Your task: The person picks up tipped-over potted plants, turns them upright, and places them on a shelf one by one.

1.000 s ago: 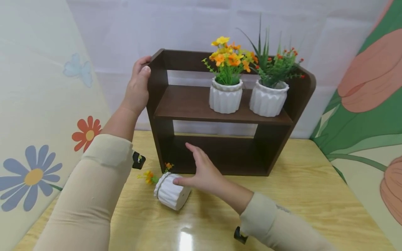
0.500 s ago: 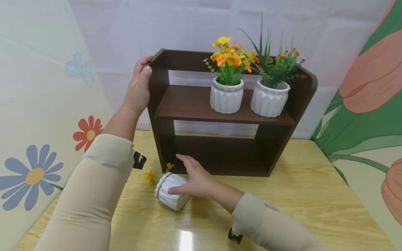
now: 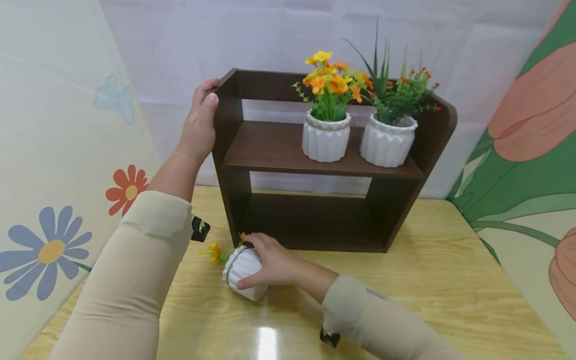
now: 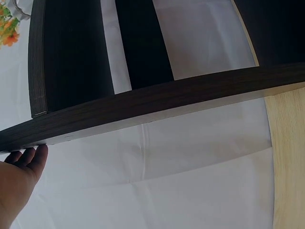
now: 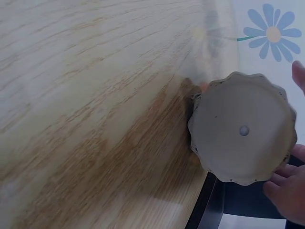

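My left hand (image 3: 200, 125) grips the upper left side panel of a dark brown two-tier shelf (image 3: 270, 145), thumb in front. In the left wrist view, the left hand's fingers (image 4: 38, 160) lie against the panel's outer side. A white fluted flowerpot (image 3: 245, 267) with yellow and orange flowers (image 3: 215, 252) lies tipped over before the shelf's lower left corner, base to the right. My right hand (image 3: 274, 262) spans it, thumb on the near side, fingers on the far side. In the right wrist view, the pot's round base (image 5: 243, 129) shows a small hole, with a gap beside the thumb (image 5: 299, 74).
On the upper tier stand a white pot (image 3: 326, 137) of yellow and orange flowers and a white pot (image 3: 388, 141) of red-dotted greenery. The shelf stands on a wood-grain table (image 3: 427, 280) near a white cloth backdrop (image 3: 180, 45). Flower-printed panels (image 3: 49, 150) flank both sides.
My right hand has moved left and down, from beside the tipped flowerpot to around it, its thumb and fingers drawing closer together. The left hand keeps its hold on the shelf.
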The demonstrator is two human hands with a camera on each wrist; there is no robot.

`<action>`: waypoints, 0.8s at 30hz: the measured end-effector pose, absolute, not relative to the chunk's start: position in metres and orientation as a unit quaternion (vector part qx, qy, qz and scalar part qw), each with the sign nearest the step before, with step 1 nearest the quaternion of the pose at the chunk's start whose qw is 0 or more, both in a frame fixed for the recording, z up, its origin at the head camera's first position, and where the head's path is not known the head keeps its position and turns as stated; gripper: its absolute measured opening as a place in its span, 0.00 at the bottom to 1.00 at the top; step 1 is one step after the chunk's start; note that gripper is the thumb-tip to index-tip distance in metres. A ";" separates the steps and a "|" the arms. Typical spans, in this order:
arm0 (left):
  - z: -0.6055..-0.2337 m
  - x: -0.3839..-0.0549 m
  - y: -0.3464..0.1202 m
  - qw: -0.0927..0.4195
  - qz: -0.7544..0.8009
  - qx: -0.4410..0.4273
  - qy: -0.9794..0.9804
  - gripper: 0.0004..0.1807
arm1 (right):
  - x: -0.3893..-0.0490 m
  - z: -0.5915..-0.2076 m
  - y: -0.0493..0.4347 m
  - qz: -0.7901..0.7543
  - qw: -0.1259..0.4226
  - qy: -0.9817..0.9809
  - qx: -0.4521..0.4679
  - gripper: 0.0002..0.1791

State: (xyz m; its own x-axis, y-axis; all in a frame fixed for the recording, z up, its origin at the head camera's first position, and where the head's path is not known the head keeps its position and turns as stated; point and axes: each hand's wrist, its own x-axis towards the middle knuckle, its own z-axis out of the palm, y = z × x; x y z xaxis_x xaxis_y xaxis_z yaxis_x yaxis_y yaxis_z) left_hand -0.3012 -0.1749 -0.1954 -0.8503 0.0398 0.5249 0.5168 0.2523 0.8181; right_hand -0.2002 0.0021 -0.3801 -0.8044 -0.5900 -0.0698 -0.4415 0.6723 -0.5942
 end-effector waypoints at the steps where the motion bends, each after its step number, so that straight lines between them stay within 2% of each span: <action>1: -0.195 -0.301 -0.175 0.204 -0.583 -0.182 -0.765 0.25 | -0.201 -0.381 0.001 -0.285 0.131 0.906 -0.285 0.57; 15: -0.194 -0.300 -0.175 0.203 -0.577 -0.176 -0.772 0.26 | -0.203 -0.384 -0.013 -0.235 0.139 0.916 -0.293 0.58; 24: -0.195 -0.300 -0.175 0.203 -0.578 -0.182 -0.769 0.25 | -0.203 -0.383 -0.015 -0.223 0.168 0.919 -0.277 0.60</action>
